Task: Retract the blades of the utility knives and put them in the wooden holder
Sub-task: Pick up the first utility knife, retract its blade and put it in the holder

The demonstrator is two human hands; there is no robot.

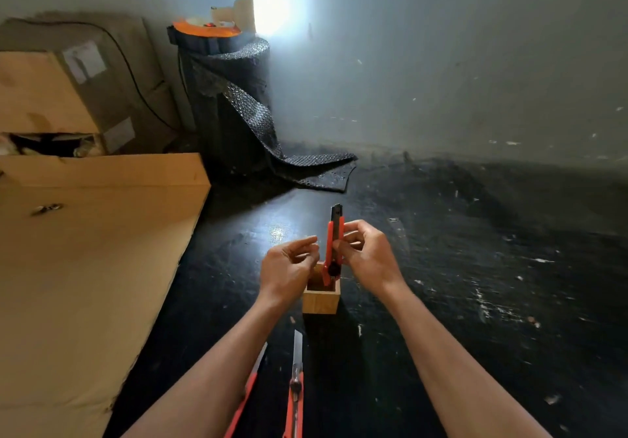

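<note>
Fingers of my right hand (368, 254) pinch the red utility knife (333, 247) upright over the wooden holder (321, 298), my left hand (289, 267) loosely curled beside it. Its blade tip (336, 211) still shows, so a slip could cut me. Two more knives (295, 390) lie bared near my forearms.

No text, brand, number or sign can be read anywhere in the frame. The brown cardboard box (51, 91) at the upper left carries two pale paper labels, one near its top (84, 61) and one lower on its side (119, 134), but whatever is printed on them is too blurred and small to make out. The red plastic utility knives show no legible marking either.
</note>
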